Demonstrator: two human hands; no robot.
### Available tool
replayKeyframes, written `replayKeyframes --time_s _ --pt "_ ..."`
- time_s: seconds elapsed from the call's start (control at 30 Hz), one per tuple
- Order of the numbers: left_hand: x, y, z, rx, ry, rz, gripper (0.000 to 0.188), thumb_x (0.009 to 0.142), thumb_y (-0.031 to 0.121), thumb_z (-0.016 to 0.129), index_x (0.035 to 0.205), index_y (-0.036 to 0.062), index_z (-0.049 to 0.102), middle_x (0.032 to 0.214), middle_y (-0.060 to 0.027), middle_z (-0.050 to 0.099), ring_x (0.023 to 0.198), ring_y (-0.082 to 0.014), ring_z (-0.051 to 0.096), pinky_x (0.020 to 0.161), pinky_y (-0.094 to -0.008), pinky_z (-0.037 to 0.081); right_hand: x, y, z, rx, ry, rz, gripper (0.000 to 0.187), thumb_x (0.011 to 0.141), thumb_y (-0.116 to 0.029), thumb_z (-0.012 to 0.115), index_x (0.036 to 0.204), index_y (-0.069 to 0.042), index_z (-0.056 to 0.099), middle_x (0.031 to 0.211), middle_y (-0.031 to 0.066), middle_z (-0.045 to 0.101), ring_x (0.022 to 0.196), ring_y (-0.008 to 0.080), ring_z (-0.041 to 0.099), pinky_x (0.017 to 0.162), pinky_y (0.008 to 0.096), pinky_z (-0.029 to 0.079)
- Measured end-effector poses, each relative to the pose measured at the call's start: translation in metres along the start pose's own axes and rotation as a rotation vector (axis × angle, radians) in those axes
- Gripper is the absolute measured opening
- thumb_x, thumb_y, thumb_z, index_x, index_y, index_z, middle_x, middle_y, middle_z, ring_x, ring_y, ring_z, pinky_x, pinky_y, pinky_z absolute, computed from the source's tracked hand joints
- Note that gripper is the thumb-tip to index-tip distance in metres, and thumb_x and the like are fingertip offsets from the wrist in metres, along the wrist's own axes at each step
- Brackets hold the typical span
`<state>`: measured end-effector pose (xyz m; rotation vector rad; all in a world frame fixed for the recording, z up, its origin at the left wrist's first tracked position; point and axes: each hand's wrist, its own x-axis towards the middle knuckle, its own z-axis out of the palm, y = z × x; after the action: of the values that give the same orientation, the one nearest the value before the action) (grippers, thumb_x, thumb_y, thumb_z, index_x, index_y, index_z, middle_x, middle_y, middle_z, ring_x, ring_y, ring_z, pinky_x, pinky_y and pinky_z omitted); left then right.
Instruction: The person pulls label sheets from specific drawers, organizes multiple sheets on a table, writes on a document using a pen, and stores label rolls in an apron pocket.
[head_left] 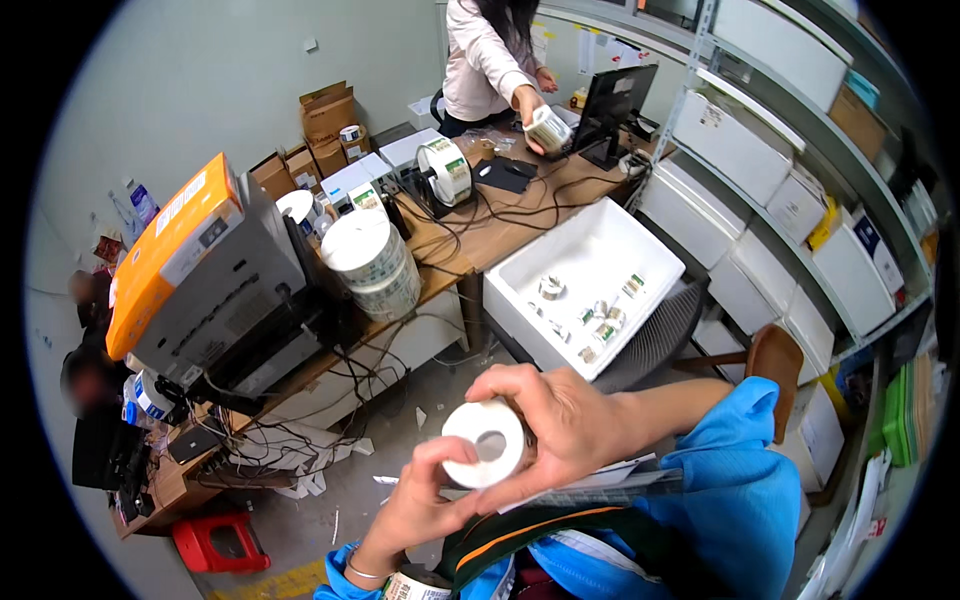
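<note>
Both hands clamp a white label roll (484, 443) at lower centre: right hand (565, 420) grips from above, left hand (425, 500) from below. Above right sits a white box (580, 265) holding small rolls (600, 320); a printer (225, 290) stands left.

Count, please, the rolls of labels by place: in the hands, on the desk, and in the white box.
In the wearer's hands: 1 white roll
In the co-worker's hand: 1 roll
On the desk: 2, one big stack of rolls and one roll on a holder
In the white box: about 8 small rolls; some are too small to tell apart
Total: about 12
</note>
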<state>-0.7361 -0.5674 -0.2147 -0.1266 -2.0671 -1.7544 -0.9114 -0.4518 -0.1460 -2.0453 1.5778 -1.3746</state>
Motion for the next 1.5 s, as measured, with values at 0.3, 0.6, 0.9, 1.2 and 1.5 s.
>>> replayKeyframes --time_s 0.3,0.6,0.9,1.2,1.5 --pt "0.114 -0.068 -0.019 0.042 0.014 0.227 0.031 0.061 0.01 0.082 0.077 0.0068 0.056 0.08 -0.0143 0.066 0.072 -0.0306 0.066 0.063 -0.033 0.052 0.125 0.311 -0.185 -0.701 0.686 0.734 0.124 0.055 -0.067 0.072 0.145 -0.006 0.013 0.141 0.0351 0.012 0.134 0.0468 0.013 0.107 0.0476 0.021" --pt "0.136 -0.131 -0.026 -0.003 -0.016 0.22 0.027 0.061 0.007 0.081 0.072 0.0047 0.056 0.077 -0.0154 0.065 0.07 -0.0331 0.064 0.065 -0.0354 0.052 0.106 0.358 -0.162 -0.335 0.801 0.267 0.079 0.072 -0.03 0.073 0.136 -0.007 0.033 0.116 0.0178 0.056 0.104 0.0329 0.058 0.091 0.0404 0.046" --pt "0.174 -0.089 -0.007 0.014 -0.175 0.168 0.063 0.067 -0.003 0.075 0.113 0.0073 0.033 0.112 -0.0094 0.041 0.102 -0.0172 0.049 0.083 -0.0298 0.047 0.003 0.095 -0.096 1.366 0.864 0.507 0.049 0.09 -0.024 0.05 0.133 -0.007 0.036 0.12 0.0176 0.052 0.112 0.0336 0.053 0.1 0.0476 0.039" --pt "0.08 -0.044 0.065 -0.184 -0.856 0.085 0.061 0.071 -0.012 0.071 0.117 0.0071 0.035 0.118 -0.0099 0.043 0.11 -0.0209 0.052 0.09 -0.0341 0.05 -0.119 -0.06 0.036 1.102 1.86 0.161 0.04 0.09 -0.042 0.047 0.107 -0.007 0.055 0.101 0.0103 0.061 0.098 0.0257 0.059 0.092 0.0472 0.045" --pt "-0.057 0.086 0.146 0.018 -1.616 0.208 0.067 0.079 -0.005 0.067 0.132 0.0124 0.03 0.112 -0.0187 0.058 0.094 -0.0285 0.065 0.077 -0.0365 0.054 -0.2 -0.256 0.193 0.63 2.487 -0.217 0.05 0.085 -0.051 0.047 0.103 -0.006 0.056 0.097 0.0084 0.061 0.095 0.027 0.061 0.081 0.0427 0.05"
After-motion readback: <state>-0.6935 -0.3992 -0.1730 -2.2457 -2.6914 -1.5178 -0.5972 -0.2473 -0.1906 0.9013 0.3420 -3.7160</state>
